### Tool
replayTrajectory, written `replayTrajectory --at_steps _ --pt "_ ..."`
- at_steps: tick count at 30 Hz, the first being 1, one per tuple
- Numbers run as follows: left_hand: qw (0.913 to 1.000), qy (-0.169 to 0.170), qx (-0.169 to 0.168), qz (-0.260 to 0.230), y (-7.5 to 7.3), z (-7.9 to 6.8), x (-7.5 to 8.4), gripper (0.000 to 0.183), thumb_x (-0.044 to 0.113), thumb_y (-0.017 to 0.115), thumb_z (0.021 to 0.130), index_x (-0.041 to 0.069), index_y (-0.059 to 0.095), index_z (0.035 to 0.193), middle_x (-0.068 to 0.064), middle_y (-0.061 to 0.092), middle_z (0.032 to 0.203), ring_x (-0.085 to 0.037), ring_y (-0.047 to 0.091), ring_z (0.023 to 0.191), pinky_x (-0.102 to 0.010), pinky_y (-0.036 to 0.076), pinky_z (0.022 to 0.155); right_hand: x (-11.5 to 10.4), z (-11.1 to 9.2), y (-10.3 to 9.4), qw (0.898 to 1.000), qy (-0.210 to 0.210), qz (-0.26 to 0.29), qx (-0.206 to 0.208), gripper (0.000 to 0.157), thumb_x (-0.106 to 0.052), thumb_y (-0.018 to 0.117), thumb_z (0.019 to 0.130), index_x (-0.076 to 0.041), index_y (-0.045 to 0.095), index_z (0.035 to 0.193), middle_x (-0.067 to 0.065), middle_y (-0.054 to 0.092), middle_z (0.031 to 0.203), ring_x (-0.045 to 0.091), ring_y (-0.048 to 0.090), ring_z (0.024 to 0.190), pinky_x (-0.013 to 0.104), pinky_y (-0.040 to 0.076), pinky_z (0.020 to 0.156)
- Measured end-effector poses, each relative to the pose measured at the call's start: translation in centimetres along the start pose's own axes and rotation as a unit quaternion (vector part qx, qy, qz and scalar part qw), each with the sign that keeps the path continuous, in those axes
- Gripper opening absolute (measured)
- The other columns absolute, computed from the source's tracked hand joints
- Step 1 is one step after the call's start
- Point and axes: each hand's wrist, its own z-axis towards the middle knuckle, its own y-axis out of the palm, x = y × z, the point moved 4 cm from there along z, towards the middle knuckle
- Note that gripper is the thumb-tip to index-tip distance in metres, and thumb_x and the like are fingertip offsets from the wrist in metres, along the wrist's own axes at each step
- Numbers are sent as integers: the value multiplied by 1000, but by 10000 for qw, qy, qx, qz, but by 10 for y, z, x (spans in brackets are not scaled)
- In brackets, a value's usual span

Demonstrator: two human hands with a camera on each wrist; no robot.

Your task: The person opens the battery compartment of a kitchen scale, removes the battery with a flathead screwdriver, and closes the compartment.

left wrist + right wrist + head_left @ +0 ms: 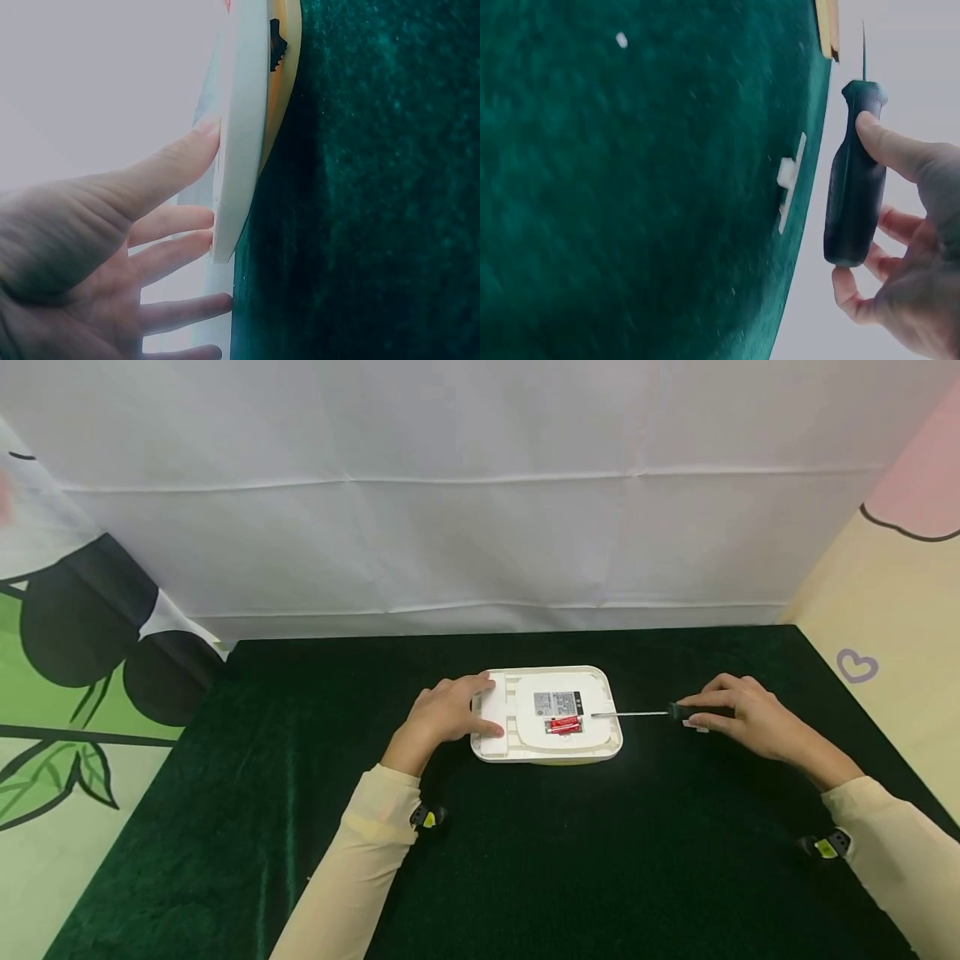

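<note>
Bench [600, 860] surfaced in dark green velvet cloth. Nearest, two cream sleeves [371, 835] reach in, each with a black-and-yellow wrist fitting. The left hand [442, 710] has fingers largely straight and spread, thumb on the face of a white battery-powered appliance [536, 672], presumably bracing it against the tool. The right hand [757, 722] grips a dark-handled screwdriver [855, 187], shaft level, tip over the appliance just beside the red batteries [564, 725]; the low angle suggests prying or probing. A small white plastic part [793, 184], possibly a cover, lies near the right hand. The appliance sits mid-bench, underside up, probably for access to the battery bay. Its grey-and-black rating label [558, 703] is too small to read; no brand legible. Beyond hangs a creased white sheet [480, 543].
</note>
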Motion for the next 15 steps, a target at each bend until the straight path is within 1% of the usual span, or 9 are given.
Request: replayTrajectory --at_steps 3,5,7,9,10,12,15 --pt "10000 -3 7 -5 0 0 -1 87 49 77 80 24 36 152 -1 36 158 -25 46 115 -52 32 107 11 -3 -11 9992 355 -93 153 25 -11 71 89 -10 73 114 11 61 103 22 45 88 33 33 68" --pt "10000 2 14 -5 0 0 -1 87 50 77 80 24 36 152 -2 36 158 -25 46 114 -51 32 107 23 -5 -16 9968 761 -208 156 26 -13 69 91 -6 71 116 18 59 107 29 45 90 36 34 66" --pt "10000 9 20 -10 -1 0 -2 87 50 77 80 24 35 153 -2 36 158 -25 46 114 -51 33 106 36 -7 -20 9917 1244 -329 76 29 -18 65 94 -4 68 120 24 55 112 36 44 94 39 33 65" --pt "10000 18 29 -30 -1 0 -2 87 49 77 80 24 36 152 -2 36 158 -25 46 116 -52 32 107 51 -11 -22 9854 1650 -410 -16 33 -22 63 96 -2 66 123 28 53 112 38 43 92 40 33 61" --pt "10000 27 25 -29 0 0 -2 87 50 77 80 24 36 152 -1 35 158 -25 46 117 -52 32 107 57 -13 -22 9823 1819 -454 -47 34 -23 62 97 -1 65 123 29 52 112 38 43 90 39 34 59" --pt "10000 44 24 -21 0 0 -2 86 50 77 80 24 37 152 0 34 159 -25 46 120 -52 31 109 70 -18 -22 9774 2059 -466 -97 36 -23 61 97 0 64 124 27 54 102 33 45 80 37 35 54" --pt "10000 74 25 2 0 0 0 84 50 76 81 24 38 151 2 32 160 -26 42 130 -54 29 111 85 -27 -21 9715 2326 -401 -194 36 -22 59 98 2 62 125 23 52 91 26 44 66 33 35 48"
